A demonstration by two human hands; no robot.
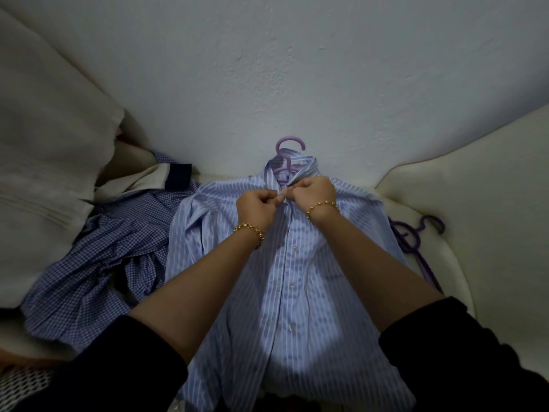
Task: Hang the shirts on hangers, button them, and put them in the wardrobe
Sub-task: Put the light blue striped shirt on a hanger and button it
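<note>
At the collar: left hand (261,205) and right hand (312,193) meet knuckle to knuckle just below the collar of the striped shirt (285,292).
Grip: fingers of both hands are curled in, pinching the two front edges together at the top button (the button itself is hidden between the fingertips). Neither hand is spread.
Step, judged: fastening the topmost button. The front lies closed along the lower buttons (295,248); whether each is through its hole I cannot tell in this light.
Shirt position: flat, front up, on the cream sofa seat (475,203), collar end away from the person.
Hanger: lilac hanger (289,144) is already inside the shirt, its hook poking out past the collar toward the wall.
Handling: thin, soft, light cloth that creases and slides easily; only the collar and button strip look to have any body.
Where to hold: the front edges right beside the buttonhole while buttoning; the hook for lifting afterwards, so the shoulders stay seated (lifting by the cloth would likely drag it off the hanger).
Left of it: blue checked shirt (98,263), crumpled, touching the striped sleeve, not yet hung.
Right of it: spare purple hangers (416,236), partly tucked under the other sleeve.
</note>
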